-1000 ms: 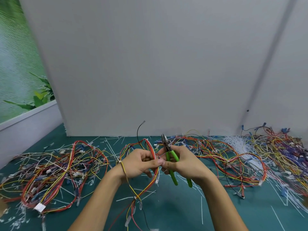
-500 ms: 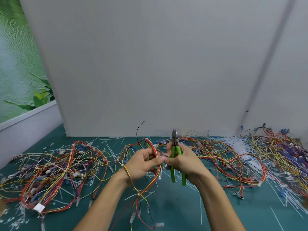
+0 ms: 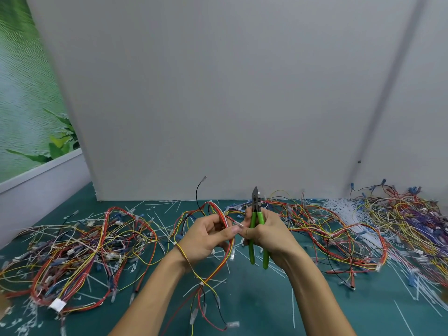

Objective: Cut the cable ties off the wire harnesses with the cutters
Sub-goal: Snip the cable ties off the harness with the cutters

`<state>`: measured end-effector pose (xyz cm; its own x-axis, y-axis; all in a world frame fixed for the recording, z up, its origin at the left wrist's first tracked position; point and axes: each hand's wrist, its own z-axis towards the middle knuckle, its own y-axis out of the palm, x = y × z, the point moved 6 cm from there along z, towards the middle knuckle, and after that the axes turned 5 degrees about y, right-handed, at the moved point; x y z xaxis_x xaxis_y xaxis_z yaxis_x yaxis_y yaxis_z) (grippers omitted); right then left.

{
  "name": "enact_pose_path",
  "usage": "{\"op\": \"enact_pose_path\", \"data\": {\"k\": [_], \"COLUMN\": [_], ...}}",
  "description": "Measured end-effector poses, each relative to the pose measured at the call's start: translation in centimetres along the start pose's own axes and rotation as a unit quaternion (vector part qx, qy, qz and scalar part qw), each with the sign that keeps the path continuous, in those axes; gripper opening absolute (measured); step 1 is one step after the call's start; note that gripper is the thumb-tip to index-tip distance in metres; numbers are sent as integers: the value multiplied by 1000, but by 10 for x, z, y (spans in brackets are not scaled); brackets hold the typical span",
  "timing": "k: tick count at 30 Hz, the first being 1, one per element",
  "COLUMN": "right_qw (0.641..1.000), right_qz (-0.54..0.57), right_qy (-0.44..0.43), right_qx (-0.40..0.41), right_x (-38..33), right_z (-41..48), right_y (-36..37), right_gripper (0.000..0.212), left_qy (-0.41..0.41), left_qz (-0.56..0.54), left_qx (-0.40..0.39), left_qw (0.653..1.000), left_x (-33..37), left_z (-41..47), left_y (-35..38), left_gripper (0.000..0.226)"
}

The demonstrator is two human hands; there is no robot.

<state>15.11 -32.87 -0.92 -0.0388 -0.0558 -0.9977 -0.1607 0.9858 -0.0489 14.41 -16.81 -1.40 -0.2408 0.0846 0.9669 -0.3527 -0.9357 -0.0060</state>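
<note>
At the far left, a heap of wire harnesses (image 3: 80, 248) lies on the green mat (image 3: 254, 304), with cut tie offcuts scattered round it. Next, the left hand (image 3: 203, 236) grips one red-and-yellow harness (image 3: 219, 212), fingers curled round the bundle. The loop rises above the fist, and the tails drape over the wrist down to the mat. The left thumb tip meets the fingers of the right hand (image 3: 271, 236). A small pale piece (image 3: 238, 224), probably a cable tie end, shows between them; whether it is attached to the bundle cannot be told. The right hand is clenched round the green handles of the cutters (image 3: 253, 218). The tool stands nearly upright: nose toward the wall, handles down, jaws apparently closed and clear of any wire. The held harness lies just left of the tool, below its nose. To cut, the nose would have to tip left and down. Further right lie more harnesses (image 3: 322, 226) and a heap of white ties (image 3: 339, 208)
</note>
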Motion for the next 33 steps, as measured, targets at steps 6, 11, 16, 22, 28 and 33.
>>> {"op": "enact_pose_path", "data": {"k": [6, 11, 16, 22, 28, 33], "right_qw": [1000, 998, 996, 996, 993, 986], "right_qz": [23, -13, -48, -53, -18, -84], "right_qy": [9, 23, 31, 58, 117, 144], "right_qx": [2, 53, 69, 53, 16, -26], "right_x": [1, 6, 4, 5, 5, 0], "right_z": [0, 0, 0, -2, -7, -17], "right_y": [-3, -13, -16, -14, -8, -6], "right_gripper": [24, 26, 26, 17, 22, 17], "left_qy": [16, 21, 25, 32, 25, 41], "left_qz": [1, 22, 29, 1, -33, -54], "left_qx": [3, 32, 60, 47, 76, 80], "left_qw": [1000, 999, 997, 998, 996, 994], "left_x": [4, 0, -9, -8, -5, 4], "left_z": [-1, 2, 6, 6, 5, 2], "left_y": [3, 2, -1, 2, -2, -4], "left_gripper": [27, 30, 18, 33, 45, 33]}}
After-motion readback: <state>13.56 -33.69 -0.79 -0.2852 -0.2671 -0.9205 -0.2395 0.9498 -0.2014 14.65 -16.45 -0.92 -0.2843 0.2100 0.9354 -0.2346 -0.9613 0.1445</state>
